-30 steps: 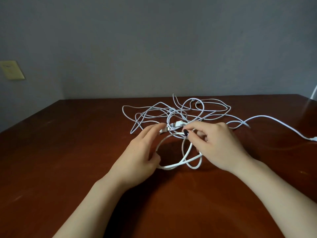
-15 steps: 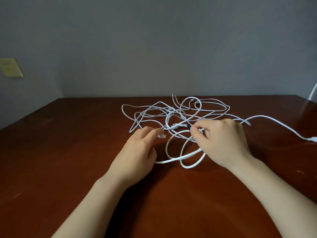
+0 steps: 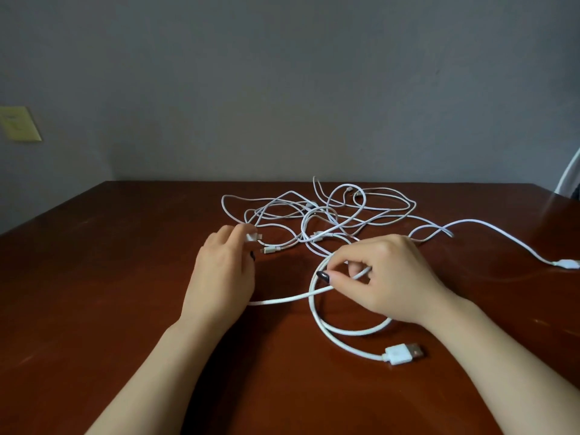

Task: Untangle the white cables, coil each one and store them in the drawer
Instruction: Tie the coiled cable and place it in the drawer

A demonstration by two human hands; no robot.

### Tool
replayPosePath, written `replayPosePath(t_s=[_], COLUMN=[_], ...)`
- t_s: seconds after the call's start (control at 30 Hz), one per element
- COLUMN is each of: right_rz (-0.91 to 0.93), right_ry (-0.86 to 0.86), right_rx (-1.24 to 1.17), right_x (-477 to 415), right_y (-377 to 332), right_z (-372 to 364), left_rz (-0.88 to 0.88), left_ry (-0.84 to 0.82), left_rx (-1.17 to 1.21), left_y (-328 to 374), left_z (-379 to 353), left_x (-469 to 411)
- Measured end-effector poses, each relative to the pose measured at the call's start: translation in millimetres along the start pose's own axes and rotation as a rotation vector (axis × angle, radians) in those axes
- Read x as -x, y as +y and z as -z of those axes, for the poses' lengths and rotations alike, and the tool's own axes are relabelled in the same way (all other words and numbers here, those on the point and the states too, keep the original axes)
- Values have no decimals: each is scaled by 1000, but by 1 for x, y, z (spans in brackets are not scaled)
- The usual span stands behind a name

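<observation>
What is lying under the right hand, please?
The right hand pinches a thick white cable, whose loop lies on the table and passes beneath the palm. How it runs under the hand is covered.

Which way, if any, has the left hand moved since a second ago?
Yes. The left hand slid left, toward the wall plate, away from the tangle.

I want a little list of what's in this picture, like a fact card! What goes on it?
Table: dark brown wood
Cable tangle: thin white cables heaped at the far middle
Left hand: pinches a small white connector at the tangle's near left edge
Right hand: pinches the thick white cable where it loops
USB plug: lies free on the table, nearest the person
Drawer: not in view
</observation>
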State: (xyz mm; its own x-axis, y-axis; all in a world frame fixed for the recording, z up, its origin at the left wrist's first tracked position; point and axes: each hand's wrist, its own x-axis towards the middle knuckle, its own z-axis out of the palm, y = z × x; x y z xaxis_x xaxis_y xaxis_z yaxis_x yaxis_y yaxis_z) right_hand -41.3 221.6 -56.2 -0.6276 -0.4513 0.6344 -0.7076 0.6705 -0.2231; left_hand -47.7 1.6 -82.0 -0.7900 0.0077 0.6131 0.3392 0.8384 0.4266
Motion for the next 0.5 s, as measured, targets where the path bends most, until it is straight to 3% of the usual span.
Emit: replayPosePath(t_s=[0.2,0.33,0.5], right_rz=[-145,-180,-177], right_ry=[-167,-8,310], right_rx=[-35,-30,-71], right_x=[1,-1,-2], right_y=[6,15,16], right_z=[-4,-4,-1], left_rz=[-59,-132,-207], left_ry=[-168,-238,-324], left_rx=[72,64,9], left_y=[8,8,13], left_z=[1,3,6], left_x=[3,4,4])
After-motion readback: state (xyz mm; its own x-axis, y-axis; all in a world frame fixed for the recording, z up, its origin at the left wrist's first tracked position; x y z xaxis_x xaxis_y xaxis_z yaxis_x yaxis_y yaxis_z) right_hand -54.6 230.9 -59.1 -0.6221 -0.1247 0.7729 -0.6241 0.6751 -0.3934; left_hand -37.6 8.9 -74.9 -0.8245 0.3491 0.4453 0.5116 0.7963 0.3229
